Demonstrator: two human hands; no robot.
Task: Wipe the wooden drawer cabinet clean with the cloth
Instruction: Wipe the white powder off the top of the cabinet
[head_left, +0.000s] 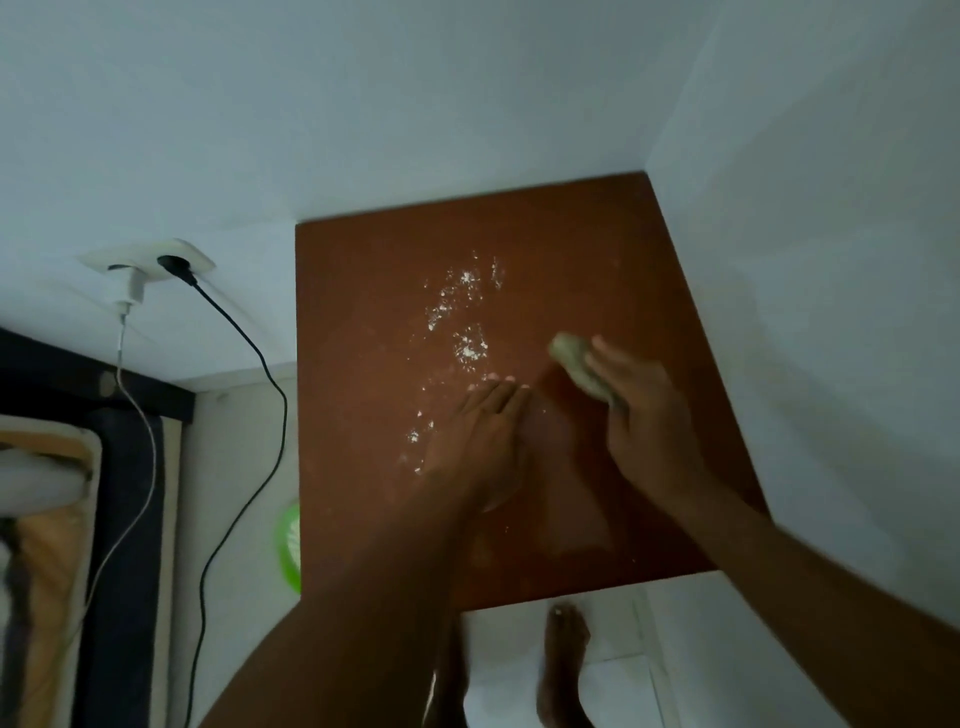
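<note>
The brown wooden top of the drawer cabinet (363, 312) fills the middle of the view, set into a corner of white walls. White powder (462, 312) is scattered in a streak down its middle. My right hand (644, 415) is over the right part of the top, holding a pale greenish cloth (576, 364) bunched under its fingers. My left hand (483, 441) lies flat on the wood beside the powder, fingers together, holding nothing.
A wall socket (150, 260) on the left carries a white charger (127, 291) and a black plug with a cable (249, 467) hanging down. A green object (289, 545) sits by the cabinet's left edge. A bed (47, 519) is at far left. My bare feet (563, 665) stand below.
</note>
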